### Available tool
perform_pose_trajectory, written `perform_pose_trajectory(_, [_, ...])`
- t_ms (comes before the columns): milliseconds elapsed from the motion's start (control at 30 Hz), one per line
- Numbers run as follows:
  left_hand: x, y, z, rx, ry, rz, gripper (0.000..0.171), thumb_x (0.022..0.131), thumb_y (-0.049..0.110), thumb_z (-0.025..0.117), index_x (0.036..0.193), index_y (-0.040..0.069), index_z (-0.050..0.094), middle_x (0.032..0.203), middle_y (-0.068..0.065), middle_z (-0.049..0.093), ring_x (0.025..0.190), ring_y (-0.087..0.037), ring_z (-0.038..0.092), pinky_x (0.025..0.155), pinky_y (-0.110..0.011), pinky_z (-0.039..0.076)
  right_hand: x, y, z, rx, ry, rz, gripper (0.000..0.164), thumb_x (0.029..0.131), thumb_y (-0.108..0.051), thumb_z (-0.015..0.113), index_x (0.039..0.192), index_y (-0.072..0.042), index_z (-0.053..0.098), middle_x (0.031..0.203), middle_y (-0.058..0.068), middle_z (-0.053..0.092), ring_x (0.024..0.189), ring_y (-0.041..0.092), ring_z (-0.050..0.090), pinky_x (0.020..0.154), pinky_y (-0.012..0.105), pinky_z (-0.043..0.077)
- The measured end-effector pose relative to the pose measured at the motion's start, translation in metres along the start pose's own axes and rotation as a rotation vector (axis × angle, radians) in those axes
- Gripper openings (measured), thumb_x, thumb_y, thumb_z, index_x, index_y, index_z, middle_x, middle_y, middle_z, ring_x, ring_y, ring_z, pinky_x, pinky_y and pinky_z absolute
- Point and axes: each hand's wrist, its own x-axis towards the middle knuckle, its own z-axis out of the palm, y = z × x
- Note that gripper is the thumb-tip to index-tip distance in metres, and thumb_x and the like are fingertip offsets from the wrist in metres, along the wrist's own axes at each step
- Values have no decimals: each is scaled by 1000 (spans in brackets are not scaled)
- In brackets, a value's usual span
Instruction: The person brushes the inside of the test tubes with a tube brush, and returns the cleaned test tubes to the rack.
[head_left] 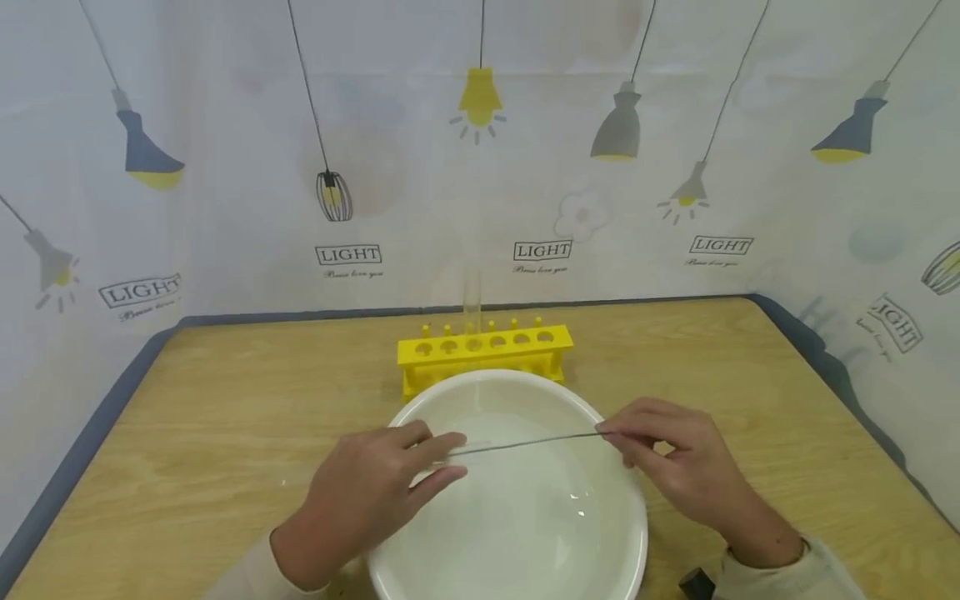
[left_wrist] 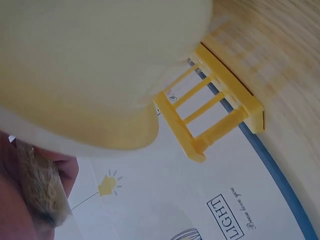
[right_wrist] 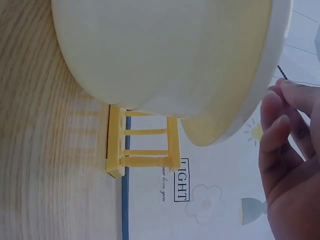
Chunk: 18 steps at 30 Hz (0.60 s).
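A test tube brush spans the space between both hands, over a white basin (head_left: 630, 517). My right hand (head_left: 682, 454) pinches the thin twisted wire handle (head_left: 532, 441) near its end, between thumb and fingertips. At the other side my left hand (head_left: 363, 487) grips a clear test tube (head_left: 474, 447), its mouth towards the right hand. Brown bristles (left_wrist: 40, 187) of the brush show inside the tube in the left wrist view, with fingers around them. Most of the tube is hidden by the left hand in the head view. Water glints inside the basin.
Behind the basin stands a yellow test tube rack (head_left: 487, 346) with one clear upright tube (head_left: 472, 300) in it. A small black object (head_left: 696, 585) lies by the right sleeve. The wooden table (head_left: 262, 400) ends at a printed curtain at the back.
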Motion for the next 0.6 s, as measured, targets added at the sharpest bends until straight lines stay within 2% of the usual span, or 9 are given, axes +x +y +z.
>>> perform_pose_trajectory(133, [3,5,1,-37,-50,-34,26,85,41,77,107,27,76,77,13,61,53,1,43,47,-10,26,-1,0,3,11,45,-85,37,74,21,73,99,-7,77,88,1,70,67,1,57,59,15,50])
perform_pose_trajectory(233, [3,8,0,-53,-58,-39,26,85,40,77,107,26,76,77,13,62,53,2,40,47,-10,26,0,-1,7,34,52,-142,38,74,20,74,100,-7,77,88,2,70,68,1,57,59,14,49])
perform_pose_trajectory(400, [3,12,1,-60,-40,-12,25,85,39,77,106,26,75,77,13,61,53,2,39,47,-10,25,-3,-5,12,23,38,-164,35,76,16,75,101,-7,77,88,0,70,71,1,56,59,13,47])
perform_pose_trajectory(600, [2,14,1,-45,-13,24,24,89,41,73,107,25,74,76,13,58,53,1,40,46,-12,27,-2,-14,17,12,16,-169,19,86,6,73,99,-7,75,86,-1,68,69,1,54,58,11,46])
